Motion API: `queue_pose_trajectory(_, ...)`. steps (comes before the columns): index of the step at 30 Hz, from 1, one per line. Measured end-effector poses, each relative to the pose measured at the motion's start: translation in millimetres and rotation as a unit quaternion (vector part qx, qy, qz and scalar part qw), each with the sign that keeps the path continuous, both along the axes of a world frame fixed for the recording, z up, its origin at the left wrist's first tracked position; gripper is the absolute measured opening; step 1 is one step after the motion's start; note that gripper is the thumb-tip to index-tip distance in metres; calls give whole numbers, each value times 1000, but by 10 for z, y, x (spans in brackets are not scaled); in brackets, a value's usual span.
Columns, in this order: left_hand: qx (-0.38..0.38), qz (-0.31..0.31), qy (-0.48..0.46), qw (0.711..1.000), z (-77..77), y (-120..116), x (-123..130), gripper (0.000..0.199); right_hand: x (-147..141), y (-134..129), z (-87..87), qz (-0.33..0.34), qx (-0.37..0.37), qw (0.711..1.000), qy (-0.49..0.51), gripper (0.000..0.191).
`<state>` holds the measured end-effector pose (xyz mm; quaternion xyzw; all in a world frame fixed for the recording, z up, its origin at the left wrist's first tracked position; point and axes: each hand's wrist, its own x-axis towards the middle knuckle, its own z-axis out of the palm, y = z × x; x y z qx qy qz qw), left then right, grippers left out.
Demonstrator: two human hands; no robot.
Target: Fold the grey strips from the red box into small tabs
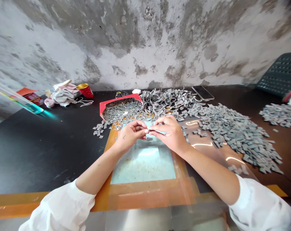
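Working from my remote seat, I read left to right. The black bench (pixel 39 150) carries a red-rimmed cardboard tray (pixel 120 100) heaped with loose grey tabs (pixel 122 110). My left hand (pixel 132 134) and right hand (pixel 168 133) meet above an orange-taped clear plastic sheet (pixel 143 163), both closed to a pinch, the fingertips (pixel 144 127) holding what looks like a small grey tab (pixel 148 130) between them. Right of them, cut grey strips (pixel 169 102) and a broad grey heap (pixel 236 138) reach close to the sheet's edge.
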<state>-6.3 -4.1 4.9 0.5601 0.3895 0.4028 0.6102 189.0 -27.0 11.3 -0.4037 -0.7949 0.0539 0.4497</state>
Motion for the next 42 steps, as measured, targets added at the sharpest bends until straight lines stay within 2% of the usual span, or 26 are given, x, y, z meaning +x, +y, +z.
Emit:
queue_pose_trajectory(3,35,6,7,999,-18,17,-6,35,-4,-2,0,-7,-1,1000,-10,17)
queue_pose_trajectory(7,99,14,35,994,-14,-1,1,30,-27,-10,3,30,-35,999,2,16)
queue_pose_trajectory(11,127,30,50,990,-18,-20,9,25,-55,-8,5,57,-140,984,95,26)
queue_pose_trajectory(13,131,27,55,989,-21,-25,7,25,-66,7,-3,71,-220,959,163,28)
queue_pose_trajectory(16,171,29,96,980,-4,-48,1,30,-80,34,-16,102,-317,906,263,30)
queue_pose_trajectory(20,288,49,201,935,65,-117,-5,18,-90,56,-23,136,-404,837,345,36)
queue_pose_trajectory(23,345,53,233,907,113,-152,-8,17,-79,68,-34,125,-420,819,370,36)
queue_pose_trajectory(25,367,62,254,893,128,-152,-9,16,-67,79,-45,114,-414,823,371,37)
queue_pose_trajectory(27,364,62,256,893,128,-132,-7,14,-58,88,-53,111,-403,836,356,36)
queue_pose_trajectory(30,309,35,202,929,98,-76,-5,18,-54,98,-56,119,-376,864,314,25)
queue_pose_trajectory(33,195,-7,173,965,45,-18,-16,23,-48,102,-52,117,-346,890,272,16)
queue_pose_trajectory(35,144,-18,180,973,10,6,-29,25,-42,97,-49,109,-324,908,241,13)
queue_pose_trajectory(38,140,-16,178,974,-25,13,-36,24,-35,77,-40,101,-290,933,191,10)
queue_pose_trajectory(42,111,-10,111,987,-48,-2,-9,20,-44,46,-31,97,-281,939,171,9)
